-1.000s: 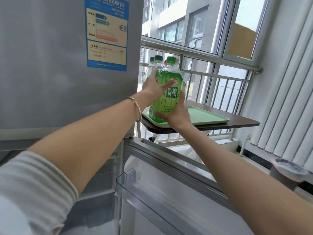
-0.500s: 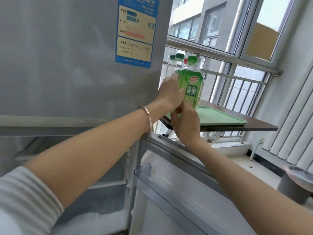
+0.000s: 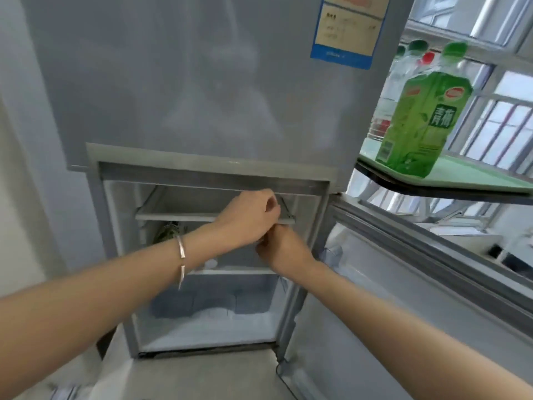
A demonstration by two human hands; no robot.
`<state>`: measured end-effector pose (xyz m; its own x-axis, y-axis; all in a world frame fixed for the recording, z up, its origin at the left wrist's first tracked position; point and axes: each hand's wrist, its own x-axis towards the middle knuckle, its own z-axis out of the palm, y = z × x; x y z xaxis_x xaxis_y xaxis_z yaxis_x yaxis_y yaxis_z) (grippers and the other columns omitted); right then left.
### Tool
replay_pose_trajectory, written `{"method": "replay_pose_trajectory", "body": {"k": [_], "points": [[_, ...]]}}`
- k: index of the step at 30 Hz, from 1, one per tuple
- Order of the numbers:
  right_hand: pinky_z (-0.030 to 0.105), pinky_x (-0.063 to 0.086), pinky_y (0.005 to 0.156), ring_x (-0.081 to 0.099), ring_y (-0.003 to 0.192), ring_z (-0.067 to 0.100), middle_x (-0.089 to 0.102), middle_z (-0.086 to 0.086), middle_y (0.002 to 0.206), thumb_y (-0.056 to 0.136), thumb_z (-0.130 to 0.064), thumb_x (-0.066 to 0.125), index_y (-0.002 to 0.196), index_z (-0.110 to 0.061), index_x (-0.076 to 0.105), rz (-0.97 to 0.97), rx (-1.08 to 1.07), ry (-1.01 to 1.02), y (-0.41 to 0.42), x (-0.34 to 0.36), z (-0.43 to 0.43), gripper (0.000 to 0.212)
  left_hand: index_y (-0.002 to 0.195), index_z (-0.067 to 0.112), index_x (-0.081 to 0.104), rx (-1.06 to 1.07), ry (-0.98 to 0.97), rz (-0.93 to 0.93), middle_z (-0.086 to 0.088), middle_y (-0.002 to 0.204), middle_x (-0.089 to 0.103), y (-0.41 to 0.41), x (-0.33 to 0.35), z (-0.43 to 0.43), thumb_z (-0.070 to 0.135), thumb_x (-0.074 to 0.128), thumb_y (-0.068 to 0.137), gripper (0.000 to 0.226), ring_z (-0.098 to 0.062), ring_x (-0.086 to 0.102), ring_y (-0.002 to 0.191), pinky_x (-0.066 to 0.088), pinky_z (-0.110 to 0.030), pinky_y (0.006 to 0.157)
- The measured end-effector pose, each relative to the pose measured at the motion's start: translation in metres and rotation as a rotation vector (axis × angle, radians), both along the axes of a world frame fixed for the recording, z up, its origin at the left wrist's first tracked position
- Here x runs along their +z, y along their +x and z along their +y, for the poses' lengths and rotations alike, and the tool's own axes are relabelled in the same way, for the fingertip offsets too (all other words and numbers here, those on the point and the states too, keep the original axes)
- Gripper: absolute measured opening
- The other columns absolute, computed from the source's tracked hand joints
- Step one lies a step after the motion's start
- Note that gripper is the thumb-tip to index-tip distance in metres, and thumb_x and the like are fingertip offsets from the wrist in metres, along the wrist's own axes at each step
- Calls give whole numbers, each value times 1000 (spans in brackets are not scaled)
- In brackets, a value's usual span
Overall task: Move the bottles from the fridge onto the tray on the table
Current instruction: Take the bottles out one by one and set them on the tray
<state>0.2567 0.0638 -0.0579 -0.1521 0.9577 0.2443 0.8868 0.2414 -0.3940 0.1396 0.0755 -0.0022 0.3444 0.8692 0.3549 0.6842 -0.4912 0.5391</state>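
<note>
Shifted both hands off the green bottle [image 3: 421,122] and down to the open lower compartment of the fridge [image 3: 202,96]; swung view from window side to fridge interior. Found green bottle standing upright near the front corner of the tray [image 3: 473,175] on the table [image 3: 403,184], untouched, just in front of several clear bottles [image 3: 402,73] with green and red caps. Counted that placement as complete. Noted left hand [image 3: 248,217], bracelet [image 3: 181,249] at wrist, fingers curled with back toward camera, just before front edge of upper shelf [image 3: 173,217]; cannot confirm grip on shelf or on anything else. Noted right hand [image 3: 284,251] directly beneath, touching or nearly touching the left, fingers hidden; grasp likewise undetermined. Spotted a greenish patterned item [image 3: 170,230] under the shelf behind left forearm, plus a small white round shape [image 3: 210,263] lower down; too blurred to identify, possibly remaining bottles. Judged current step as reach for next bottle. Expect need to clear shelf edge and open door [image 3: 403,284] on the way back to tray; watch spacing beside bottles already standing there.
</note>
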Motion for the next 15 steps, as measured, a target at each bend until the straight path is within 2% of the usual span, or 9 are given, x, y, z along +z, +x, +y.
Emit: {"method": "replay_pose_trajectory", "body": {"k": [2,4,5,7,9,12,15], "points": [[34,38,59,63,84,42,68,22,90,78,-12,51,72,-18,43,-35,12,-82,-16,-28,11,12,96,17,63,56,-71,55,-3,93,71,-29,-37,9,31,48,92,21,-24,65,85,52,-34,73],[36,51,70,64,92,37,68,17,99,80,-13,52,84,-13,52,-60,-5,-166,-31,-52,22,5,96,12,62,126,-137,90,-7,92,70,-53,-71,19,30,49,92,22,-28,65,85,51,-35,69],[37,53,76,64,96,35,67,17,104,82,-14,52,94,-9,57,-76,-19,-204,-37,-62,27,14,95,11,62,152,-172,91,-8,92,70,-62,-85,24,30,49,92,23,-30,65,85,51,-35,69],[38,53,83,62,102,34,66,16,112,86,-14,51,109,-7,60,-112,-36,-250,-49,-84,42,26,95,11,63,201,-223,85,-11,94,70,-77,-110,33,28,49,92,22,-31,66,88,48,-32,68],[38,53,85,62,106,33,65,16,117,88,-15,51,114,-8,60,-106,-45,-285,-59,-104,59,28,95,11,62,232,-259,68,-13,94,70,-86,-132,43,24,48,93,19,-31,66,88,42,-30,64],[36,51,87,60,110,33,60,16,123,91,-18,53,124,-9,54,-95,-50,-285,-79,-136,85,35,83,10,54,263,-310,28,-21,90,69,-97,-164,57,23,46,92,18,-36,65,83,41,-31,60],[39,51,86,58,108,35,56,17,121,90,-22,55,132,-12,44,-12,-56,-257,-97,-162,110,45,99,6,60,313,-321,62,-20,101,69,-102,-194,69,24,47,93,23,-36,64,93,51,-37,74]]}}
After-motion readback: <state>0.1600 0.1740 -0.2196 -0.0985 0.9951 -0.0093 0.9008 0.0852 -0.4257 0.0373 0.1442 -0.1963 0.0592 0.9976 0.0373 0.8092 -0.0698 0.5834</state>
